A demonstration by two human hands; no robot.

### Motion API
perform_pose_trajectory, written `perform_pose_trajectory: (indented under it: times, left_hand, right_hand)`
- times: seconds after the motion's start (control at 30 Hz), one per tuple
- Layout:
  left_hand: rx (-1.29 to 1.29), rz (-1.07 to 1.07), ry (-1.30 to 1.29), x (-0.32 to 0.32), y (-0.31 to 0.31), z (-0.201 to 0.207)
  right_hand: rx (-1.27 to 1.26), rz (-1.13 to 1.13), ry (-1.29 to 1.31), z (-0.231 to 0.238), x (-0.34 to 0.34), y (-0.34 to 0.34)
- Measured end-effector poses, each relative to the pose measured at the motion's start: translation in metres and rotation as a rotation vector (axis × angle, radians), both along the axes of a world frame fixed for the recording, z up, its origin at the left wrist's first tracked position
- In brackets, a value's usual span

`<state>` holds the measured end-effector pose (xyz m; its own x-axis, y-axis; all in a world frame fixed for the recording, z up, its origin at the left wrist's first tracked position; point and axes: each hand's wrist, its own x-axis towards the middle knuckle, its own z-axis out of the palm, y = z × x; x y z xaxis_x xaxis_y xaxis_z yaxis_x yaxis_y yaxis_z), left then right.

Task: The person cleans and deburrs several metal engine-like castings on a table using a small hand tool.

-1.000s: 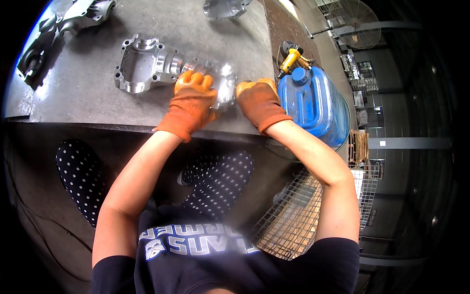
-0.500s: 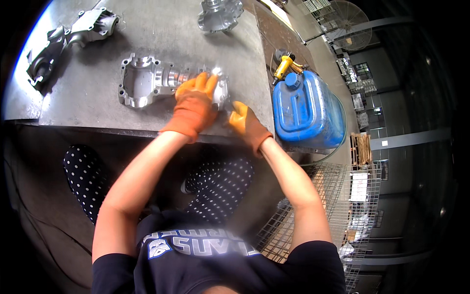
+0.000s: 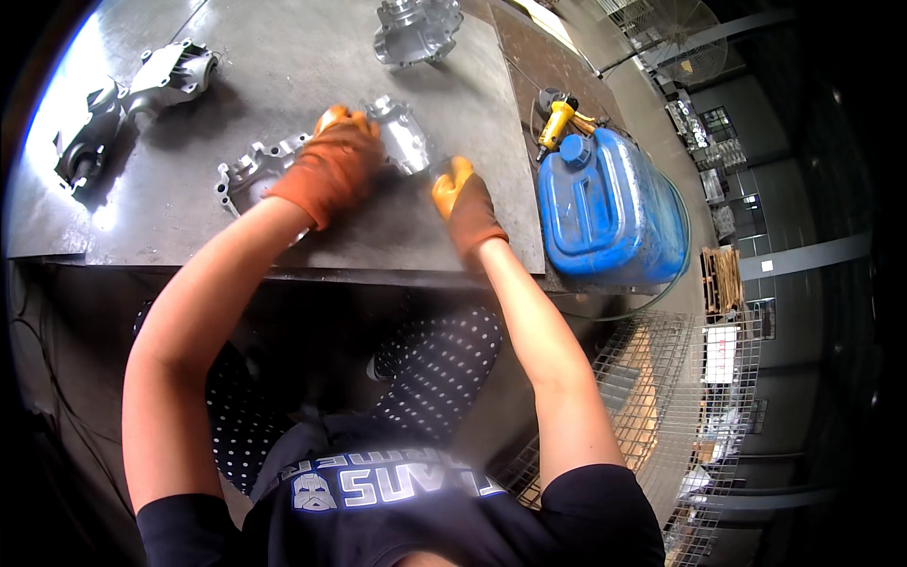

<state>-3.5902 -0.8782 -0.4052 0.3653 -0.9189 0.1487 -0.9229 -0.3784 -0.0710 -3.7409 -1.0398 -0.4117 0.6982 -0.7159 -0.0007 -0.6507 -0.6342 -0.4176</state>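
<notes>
A silvery cast metal housing [image 3: 404, 140] lies tilted on the grey metal table [image 3: 453, 104], with an open frame at its left end. My left hand [image 3: 335, 168], in an orange glove, is closed over the housing's middle and hides that part. Just off the right end is my right hand [image 3: 463, 200], gloved likewise, fingers pinched together. Something small and dark seems to show at its fingertips, too blurred to name.
Other castings rest on the table: one [image 3: 416, 33] at the back and a joined-looking pair [image 3: 175, 74] at far left. Beside the table's right edge stand a blue jerrycan [image 3: 605, 208] and a yellow power tool [image 3: 557, 123]. A wire mesh cage [image 3: 652, 369] is at lower right.
The housing has turned, its right end swinging away from me and its left end nearer. My left hand has shifted left with it; my right hand has risen slightly toward the far side.
</notes>
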Motion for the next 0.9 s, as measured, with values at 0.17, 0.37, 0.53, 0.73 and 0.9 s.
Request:
perform_pose_trajectory:
  times: [0.17,0.37,0.53,0.73,0.9]
  left_hand:
    - [-0.272,-0.173,0.129,0.031,0.000,-0.024]
    - [-0.245,-0.087,0.033,0.007,-0.020,-0.018]
    - [-0.127,0.145,0.137,-0.006,-0.031,-0.010]
    - [-0.266,0.269,0.243,-0.013,-0.032,-0.015]
    - [-0.249,0.312,0.300,-0.013,-0.036,-0.013]
  right_hand:
    - [-0.214,0.074,0.302,0.020,-0.002,0.013]
    - [-0.617,0.242,0.552,0.043,0.007,0.029]
    - [-0.809,0.332,0.398,0.022,0.022,0.013]
    - [-0.865,0.296,0.499,0.023,0.042,0.026]
    - [-0.874,0.206,0.524,0.018,0.047,0.030]
